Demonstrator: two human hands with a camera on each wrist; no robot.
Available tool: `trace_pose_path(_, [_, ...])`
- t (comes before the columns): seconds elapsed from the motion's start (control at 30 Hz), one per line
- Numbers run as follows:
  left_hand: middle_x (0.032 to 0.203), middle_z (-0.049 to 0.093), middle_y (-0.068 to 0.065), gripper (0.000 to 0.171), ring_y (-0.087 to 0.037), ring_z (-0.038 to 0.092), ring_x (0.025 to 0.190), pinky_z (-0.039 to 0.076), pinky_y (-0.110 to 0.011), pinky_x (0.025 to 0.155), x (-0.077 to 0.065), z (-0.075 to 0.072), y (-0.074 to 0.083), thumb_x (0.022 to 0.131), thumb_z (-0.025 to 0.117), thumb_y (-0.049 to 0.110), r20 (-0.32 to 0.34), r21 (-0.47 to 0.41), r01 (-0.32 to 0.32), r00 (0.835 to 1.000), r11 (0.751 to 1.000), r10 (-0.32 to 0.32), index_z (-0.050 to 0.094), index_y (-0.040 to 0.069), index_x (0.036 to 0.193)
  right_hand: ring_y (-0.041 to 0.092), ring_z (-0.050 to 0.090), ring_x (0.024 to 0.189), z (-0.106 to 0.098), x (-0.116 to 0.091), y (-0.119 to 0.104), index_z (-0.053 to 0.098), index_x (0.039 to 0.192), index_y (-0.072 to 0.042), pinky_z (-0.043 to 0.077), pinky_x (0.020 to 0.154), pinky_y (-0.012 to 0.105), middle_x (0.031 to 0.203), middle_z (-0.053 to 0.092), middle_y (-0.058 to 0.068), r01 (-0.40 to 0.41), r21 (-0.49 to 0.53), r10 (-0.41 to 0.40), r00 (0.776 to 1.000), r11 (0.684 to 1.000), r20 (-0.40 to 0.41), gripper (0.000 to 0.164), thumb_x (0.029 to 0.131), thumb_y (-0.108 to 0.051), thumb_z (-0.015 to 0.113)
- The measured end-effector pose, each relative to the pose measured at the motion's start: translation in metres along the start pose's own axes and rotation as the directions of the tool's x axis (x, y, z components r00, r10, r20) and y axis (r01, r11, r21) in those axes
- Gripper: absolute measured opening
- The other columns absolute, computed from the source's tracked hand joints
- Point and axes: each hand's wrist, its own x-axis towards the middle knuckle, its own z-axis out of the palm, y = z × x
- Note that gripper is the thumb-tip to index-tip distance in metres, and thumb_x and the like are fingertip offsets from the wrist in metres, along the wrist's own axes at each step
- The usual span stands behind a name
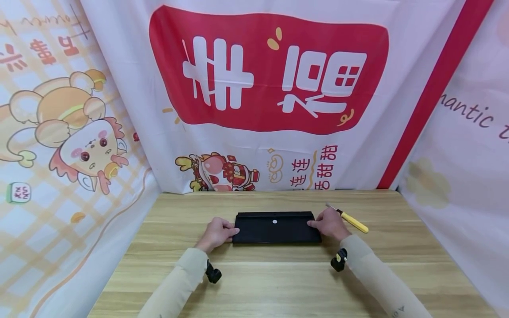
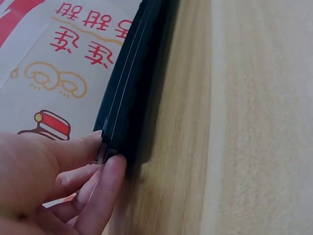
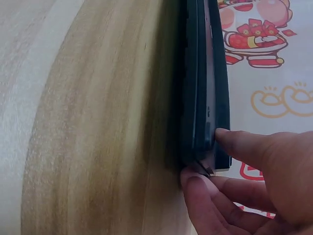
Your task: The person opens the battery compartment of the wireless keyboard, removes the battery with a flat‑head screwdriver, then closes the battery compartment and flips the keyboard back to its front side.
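Note:
A slim black keyboard point(image 1: 274, 232), its broad plain back towards me, is held just over or on the wooden table; which of the two I cannot tell. The back has a small white round mark and a raised bar along its far edge. My left hand point(image 1: 216, 232) pinches the left end, thumb above and fingers beneath point(image 2: 73, 166). At the right end my right hand point(image 1: 331, 223) pinches likewise. In the right wrist view a pale strip shows in a gap between the keyboard's body point(image 3: 199, 78) and its back panel point(image 3: 222, 98). The key side is mostly hidden.
Just right of my right hand lies a screwdriver point(image 1: 354, 221) with a yellow handle, its shaft partly behind the hand. The wooden table point(image 1: 270, 287) ends at a printed cloth point(image 1: 270, 163) at the back, with more cloth along the left and right sides.

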Motion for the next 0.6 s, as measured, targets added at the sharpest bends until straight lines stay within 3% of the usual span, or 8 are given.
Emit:
trace_pose_path(0.33, [0.088,0.079,-0.007,0.01,-0.01,0.072,0.061,0.061,-0.026,0.058,0.0,0.005,0.004,0.092,0.083,0.014,-0.061,0.177,-0.045,0.997,0.983,0.056,0.082,0.006,0.087,0.01,0.037,0.043,0.003,0.002,-0.006,0.056,0.048,-0.014,0.033,0.051,0.025,0.043,0.035,-0.01,0.055,-0.149,-0.061,0.998,0.987,-0.032,0.056,0.095,-0.033,0.08])
trace_pose_path(0.6, [0.09,0.08,-0.007,0.008,-0.01,0.072,0.061,0.061,-0.025,0.057,-0.002,0.006,0.005,0.091,0.084,0.013,-0.078,0.188,-0.028,0.996,0.982,0.044,0.082,0.005,0.089,0.01,0.035,0.041,0.005,0.0,-0.012,0.047,0.043,-0.016,0.034,0.057,0.027,0.041,0.032,-0.009,0.067,-0.205,-0.083,0.994,0.976,-0.072,0.063,0.092,-0.032,0.083])
